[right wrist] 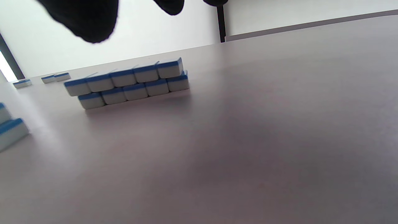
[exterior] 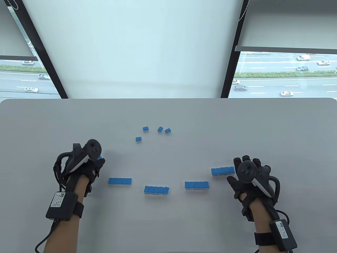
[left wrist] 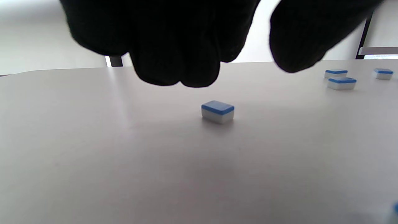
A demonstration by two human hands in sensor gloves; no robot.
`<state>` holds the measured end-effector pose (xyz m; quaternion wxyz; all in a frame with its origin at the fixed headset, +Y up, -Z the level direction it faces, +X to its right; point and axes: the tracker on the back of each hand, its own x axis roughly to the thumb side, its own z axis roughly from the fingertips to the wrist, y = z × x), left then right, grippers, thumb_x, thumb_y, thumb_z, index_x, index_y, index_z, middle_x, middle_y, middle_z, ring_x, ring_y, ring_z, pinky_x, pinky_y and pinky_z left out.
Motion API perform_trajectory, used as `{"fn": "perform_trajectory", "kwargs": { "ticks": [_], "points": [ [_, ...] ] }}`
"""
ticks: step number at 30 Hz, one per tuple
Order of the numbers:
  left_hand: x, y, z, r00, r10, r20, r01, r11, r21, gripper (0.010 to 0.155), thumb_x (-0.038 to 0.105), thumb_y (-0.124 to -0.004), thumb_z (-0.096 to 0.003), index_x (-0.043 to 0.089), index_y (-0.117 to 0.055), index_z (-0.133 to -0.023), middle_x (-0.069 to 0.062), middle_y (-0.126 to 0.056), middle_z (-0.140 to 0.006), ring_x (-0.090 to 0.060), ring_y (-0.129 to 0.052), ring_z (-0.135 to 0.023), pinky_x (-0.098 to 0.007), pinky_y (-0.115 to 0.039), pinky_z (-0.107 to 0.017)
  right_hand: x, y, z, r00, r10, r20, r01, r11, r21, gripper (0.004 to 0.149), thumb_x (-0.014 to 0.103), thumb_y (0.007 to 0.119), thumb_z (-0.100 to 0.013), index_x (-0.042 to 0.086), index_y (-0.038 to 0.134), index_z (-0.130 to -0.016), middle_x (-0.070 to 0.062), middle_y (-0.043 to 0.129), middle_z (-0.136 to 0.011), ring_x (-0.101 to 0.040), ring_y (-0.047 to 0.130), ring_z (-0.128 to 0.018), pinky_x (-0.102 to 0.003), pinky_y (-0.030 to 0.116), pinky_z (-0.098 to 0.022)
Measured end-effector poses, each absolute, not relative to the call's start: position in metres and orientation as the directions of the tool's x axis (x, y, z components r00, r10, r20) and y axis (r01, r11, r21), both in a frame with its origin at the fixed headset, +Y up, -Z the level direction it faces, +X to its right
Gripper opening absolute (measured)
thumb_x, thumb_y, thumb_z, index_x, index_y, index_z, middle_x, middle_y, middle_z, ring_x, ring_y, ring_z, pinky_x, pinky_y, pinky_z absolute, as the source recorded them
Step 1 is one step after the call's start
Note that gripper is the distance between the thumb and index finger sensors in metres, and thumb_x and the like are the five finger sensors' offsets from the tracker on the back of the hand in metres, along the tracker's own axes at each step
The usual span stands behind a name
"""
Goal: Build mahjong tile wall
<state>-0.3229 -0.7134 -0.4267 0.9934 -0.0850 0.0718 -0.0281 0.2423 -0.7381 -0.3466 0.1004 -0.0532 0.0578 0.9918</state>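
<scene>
Blue-backed white mahjong tiles lie on the grey table (exterior: 168, 113). Four wall segments stand in a loose line: a short row (exterior: 120, 180), a row (exterior: 156, 190), a row (exterior: 196, 185) and a segment (exterior: 222, 170) that the right wrist view shows as two layers (right wrist: 130, 84). My left hand (exterior: 98, 163) hovers over a single loose tile (exterior: 99, 157). In the left wrist view this tile (left wrist: 217, 111) lies flat below my fingers (left wrist: 174, 62) and thumb, untouched. My right hand (exterior: 243, 171) is open with fingers spread, just right of the two-layer segment, holding nothing.
Several loose tiles lie further back near the table's middle (exterior: 145, 128), (exterior: 160, 129), (exterior: 167, 130), (exterior: 138, 139). Some show at the right of the left wrist view (left wrist: 342, 83). Another stacked segment shows at the left edge of the right wrist view (right wrist: 9, 130).
</scene>
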Motion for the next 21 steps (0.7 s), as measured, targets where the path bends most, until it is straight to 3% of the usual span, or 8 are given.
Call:
{"fn": "perform_trajectory", "kwargs": {
  "ticks": [7, 14, 21],
  "points": [
    [-0.328, -0.739, -0.453, 0.952, -0.195, -0.237, 0.128, 0.954, -0.269, 0.079, 0.063, -0.08, -0.0392, 0.023, -0.061, -0.104, 0.003, -0.088, -0.087, -0.024, -0.094, -0.072, -0.053, -0.078, -0.058, 0.244, -0.739, -0.347, -0.974, 0.189, -0.126, -0.203, -0.973, 0.113, 0.078, 0.058, 0.071, -0.041, 0.032, 0.036, -0.105, -0.002, 0.024, -0.113, -0.043, 0.019, -0.1, -0.065, 0.013, -0.064],
    [-0.329, -0.747, -0.46, 0.951, -0.175, -0.253, 0.113, 0.964, -0.242, 0.058, 0.052, -0.083, -0.0409, 0.029, -0.074, -0.094, 0.006, -0.09, -0.08, -0.022, -0.095, -0.067, -0.051, -0.079, -0.057, 0.244, -0.739, -0.347, -0.973, 0.19, -0.128, -0.205, -0.972, 0.116, 0.078, 0.058, 0.071, -0.041, 0.032, 0.036, -0.105, -0.002, 0.024, -0.113, -0.043, 0.019, -0.1, -0.065, 0.013, -0.064],
    [-0.329, -0.749, -0.453, 0.965, -0.152, -0.215, 0.114, 0.978, -0.177, 0.057, 0.049, -0.085, -0.039, 0.025, -0.078, -0.091, 0.003, -0.093, -0.079, -0.022, -0.098, -0.063, -0.052, -0.082, -0.054, 0.244, -0.739, -0.348, -0.974, 0.189, -0.123, -0.204, -0.972, 0.118, 0.078, 0.058, 0.071, -0.041, 0.032, 0.037, -0.105, -0.002, 0.024, -0.113, -0.043, 0.019, -0.1, -0.065, 0.013, -0.064]
  ]
}}
